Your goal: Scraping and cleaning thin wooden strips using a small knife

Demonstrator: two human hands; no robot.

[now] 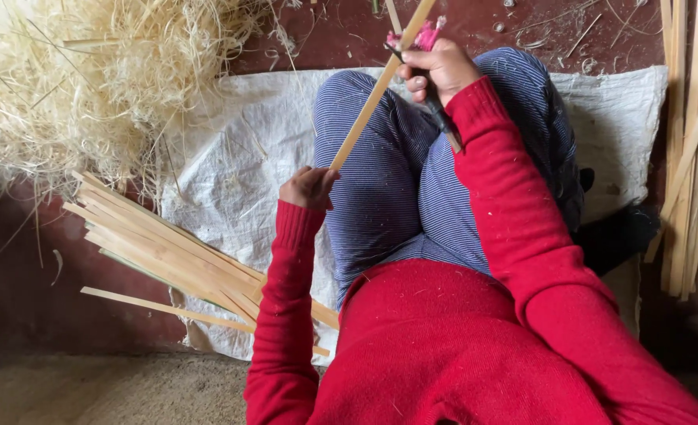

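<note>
Nearest my camera is the red sweater (pixel 443 346), filling the lower centre of the view, with both sleeves running upward from it. Beyond it I see my knees in blue striped trousers (pixel 380 197), drawn up over a white woven sack (pixel 239 149) spread on the dark red floor (pixel 18 260).

Left hand (pixel 308 187): closed around the lower end of a pale bamboo strip (pixel 373 98). The strip runs diagonally from this hand, up and to the right, past the right hand and out of the top edge.

Right hand (pixel 439 67): clenched on the dark handle of a knife (pixel 442 118), whose end shows below the fist along the wrist. A scrap of pink wrapping (pixel 426 35) shows above the fist. The hand sits against the strip; I cannot tell where the blade meets it, as the fingers hide that point.

Surroundings:
- A bundle of split strips (pixel 168 252) lies on the left edge of the sack, fanned toward the left, passing under the left sleeve.
- A heap of fine pale shavings (pixel 89 79) occupies the upper left, partly overlapping the sack's corner.
- More long strips (pixel 695 149) lie along the right edge, well apart from both hands.
</note>
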